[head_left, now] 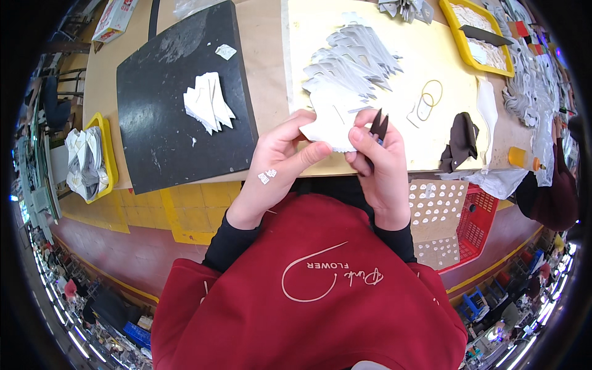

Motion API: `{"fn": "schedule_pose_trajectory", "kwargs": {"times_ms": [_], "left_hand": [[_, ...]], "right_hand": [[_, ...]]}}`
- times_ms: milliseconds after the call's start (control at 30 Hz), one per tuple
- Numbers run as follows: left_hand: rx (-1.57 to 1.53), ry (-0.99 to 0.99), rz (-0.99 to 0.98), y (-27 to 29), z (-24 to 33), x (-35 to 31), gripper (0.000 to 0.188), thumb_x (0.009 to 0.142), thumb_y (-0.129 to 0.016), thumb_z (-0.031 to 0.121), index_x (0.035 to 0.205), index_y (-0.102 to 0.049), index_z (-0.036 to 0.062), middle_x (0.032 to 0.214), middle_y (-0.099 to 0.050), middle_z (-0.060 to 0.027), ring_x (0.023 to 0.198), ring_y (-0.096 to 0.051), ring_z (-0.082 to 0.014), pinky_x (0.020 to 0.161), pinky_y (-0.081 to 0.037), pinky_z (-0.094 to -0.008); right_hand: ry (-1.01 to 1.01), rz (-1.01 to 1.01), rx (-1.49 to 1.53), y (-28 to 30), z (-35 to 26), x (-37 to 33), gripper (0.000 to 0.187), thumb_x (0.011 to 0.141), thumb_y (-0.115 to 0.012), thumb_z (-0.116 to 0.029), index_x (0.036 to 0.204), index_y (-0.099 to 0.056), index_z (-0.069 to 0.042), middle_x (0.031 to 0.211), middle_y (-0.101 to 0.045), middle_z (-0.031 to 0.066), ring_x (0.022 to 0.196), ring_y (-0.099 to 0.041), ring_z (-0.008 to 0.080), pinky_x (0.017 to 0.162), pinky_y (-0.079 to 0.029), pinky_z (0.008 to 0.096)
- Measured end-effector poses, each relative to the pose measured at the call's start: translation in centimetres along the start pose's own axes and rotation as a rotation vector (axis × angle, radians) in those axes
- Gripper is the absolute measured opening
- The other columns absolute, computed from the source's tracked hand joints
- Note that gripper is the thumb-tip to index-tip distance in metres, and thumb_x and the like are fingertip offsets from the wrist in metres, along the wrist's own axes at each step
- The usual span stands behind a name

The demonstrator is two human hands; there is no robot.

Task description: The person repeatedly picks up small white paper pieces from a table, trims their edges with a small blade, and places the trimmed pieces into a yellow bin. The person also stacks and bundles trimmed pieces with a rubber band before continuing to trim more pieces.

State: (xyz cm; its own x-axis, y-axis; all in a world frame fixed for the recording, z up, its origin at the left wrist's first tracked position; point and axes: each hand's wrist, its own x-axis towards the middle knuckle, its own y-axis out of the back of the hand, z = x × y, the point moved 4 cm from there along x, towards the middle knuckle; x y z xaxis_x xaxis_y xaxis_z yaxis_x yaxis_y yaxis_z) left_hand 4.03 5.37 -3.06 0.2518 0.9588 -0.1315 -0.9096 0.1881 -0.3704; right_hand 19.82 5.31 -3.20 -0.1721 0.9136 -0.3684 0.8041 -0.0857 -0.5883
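A white cut piece (pixel 330 128) with a short slit in it is stretched between my two hands over the near edge of the table. My left hand (pixel 277 161) is closed on its left side, thumb on top, with small white stickers on the back of the hand. At the other side, my right hand (pixel 385 166) pinches the piece with thumb and fingertips. Dark-bladed thread snips (pixel 380 125) are also held in that hand, blades pointing away from me. Just beyond lies a fanned pile of grey-white pieces (pixel 351 58).
On the left, a black board (pixel 157 111) bears a small stack of white pieces (pixel 209 102). Yellow trays (pixel 109 151) stand at far left and back right. Rubber bands (pixel 433 92), a dark cloth scrap (pixel 459 140) and a red crate (pixel 478 228) are to the right.
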Motion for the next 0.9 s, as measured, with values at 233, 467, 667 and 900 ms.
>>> {"fn": "schedule_pose_trajectory", "kwargs": {"times_ms": [233, 467, 667, 900], "left_hand": [[-0.196, -0.013, 0.062, 0.3, -0.6, 0.3, 0.030, 0.097, -0.060, 0.006, 0.123, -0.057, -0.0076, 0.123, -0.063, -0.0119, 0.109, -0.060, -0.0160, 0.101, -0.043, -0.0309], [-0.008, -0.136, 0.157, 0.5, -0.3, -0.2, 0.032, 0.095, -0.059, -0.002, 0.125, -0.055, -0.0117, 0.124, -0.062, -0.0130, 0.110, -0.059, -0.0144, 0.096, -0.047, -0.0282], [0.052, -0.171, 0.150, 0.4, 0.2, -0.1, 0.029, 0.091, -0.062, -0.007, 0.119, -0.056, -0.0149, 0.120, -0.062, -0.0139, 0.105, -0.060, -0.0139, 0.089, -0.050, -0.0255], [0.064, -0.153, 0.168, 0.7, -0.1, -0.4, 0.027, 0.090, -0.064, -0.007, 0.115, -0.057, -0.0147, 0.118, -0.062, -0.0133, 0.102, -0.060, -0.0137, 0.087, -0.050, -0.0253]], "right_hand": [[0.112, 0.020, -0.409, 0.2, 1.0, 0.2, 0.030, 0.090, -0.066, -0.006, 0.119, -0.059, -0.003, 0.084, -0.061, 0.0056, 0.062, -0.047, 0.0060, 0.054, -0.034, 0.0188], [0.561, 0.004, -1.034, -2.4, -1.5, -1.9, 0.035, 0.087, -0.065, 0.003, 0.121, -0.064, -0.004, 0.093, -0.061, 0.0089, 0.080, -0.060, 0.0165, 0.063, -0.047, 0.0254], [0.638, -0.002, -0.982, -2.6, -1.4, -1.6, 0.033, 0.083, -0.069, 0.005, 0.114, -0.067, -0.005, 0.090, -0.064, 0.0080, 0.070, -0.058, 0.0137, 0.057, -0.045, 0.0251], [0.608, -0.031, -0.944, -2.3, -1.3, -1.5, 0.032, 0.082, -0.070, 0.006, 0.112, -0.067, -0.005, 0.090, -0.064, 0.0073, 0.058, -0.047, 0.0092, 0.051, -0.038, 0.0230]]}}
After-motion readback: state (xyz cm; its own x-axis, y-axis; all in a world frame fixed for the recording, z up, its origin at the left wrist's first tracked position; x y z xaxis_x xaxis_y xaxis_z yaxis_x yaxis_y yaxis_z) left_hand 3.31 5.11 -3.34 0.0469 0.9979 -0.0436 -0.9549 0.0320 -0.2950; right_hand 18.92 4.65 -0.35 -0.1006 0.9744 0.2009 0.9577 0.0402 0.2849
